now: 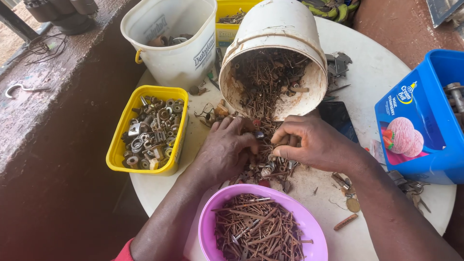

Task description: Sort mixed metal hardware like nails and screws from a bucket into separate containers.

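Note:
A white bucket (278, 29) lies tipped on its side on the round white table (382, 72), spilling rusty nails and small metal parts (263, 162) toward me. My left hand (224, 152) rests palm down on this pile, fingertips pinching among the pieces. My right hand (309, 142) is curled over the same pile, with several rusty nails pinched between thumb and fingers. Just below both hands sits a purple bowl (210, 222) filled with rusty nails.
A yellow tub (118, 145) of nuts, washers and fittings stands at the left. An upright white bucket (179, 53) and another yellow tub (227, 9) are behind. A blue tub (425, 121) sits at the right edge. Loose screws and a coin (353, 205) lie nearby.

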